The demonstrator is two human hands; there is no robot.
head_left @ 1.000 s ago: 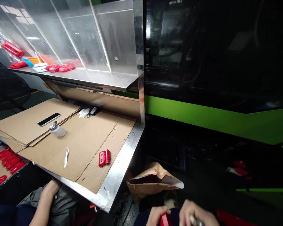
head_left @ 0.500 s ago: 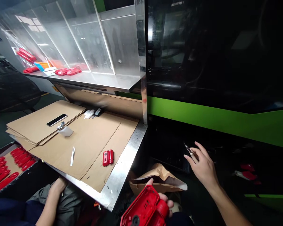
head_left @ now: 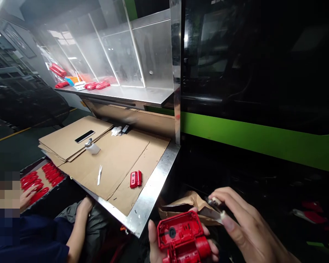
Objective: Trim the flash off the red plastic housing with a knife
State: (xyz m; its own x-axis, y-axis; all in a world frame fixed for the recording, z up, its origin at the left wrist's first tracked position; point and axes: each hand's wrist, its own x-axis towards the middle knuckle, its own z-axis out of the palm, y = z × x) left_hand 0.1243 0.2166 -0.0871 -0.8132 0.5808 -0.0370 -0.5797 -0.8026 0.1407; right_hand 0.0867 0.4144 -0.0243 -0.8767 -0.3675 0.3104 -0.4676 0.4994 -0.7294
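My left hand [head_left: 156, 245] grips a red plastic housing [head_left: 182, 237] at the bottom centre, its open inner side facing up. My right hand [head_left: 244, 226] holds a small knife [head_left: 214, 212] pinched in its fingers, the blade pointing left at the housing's upper right edge. A smaller red part [head_left: 136, 179] lies on the cardboard-covered steel table [head_left: 150, 193], apart from both hands.
A co-worker sits at the lower left, one hand [head_left: 85, 204] at the table's front edge, the other [head_left: 27, 194] over a tray of red parts [head_left: 48, 175]. A phone [head_left: 84, 136], a white blade [head_left: 99, 174], a brown paper bag [head_left: 188, 204] and a green machine [head_left: 252, 135] surround me.
My right hand came back from reaching toward the dark machine and now holds the knife at the housing. The housing rose further into view. The view swung left.
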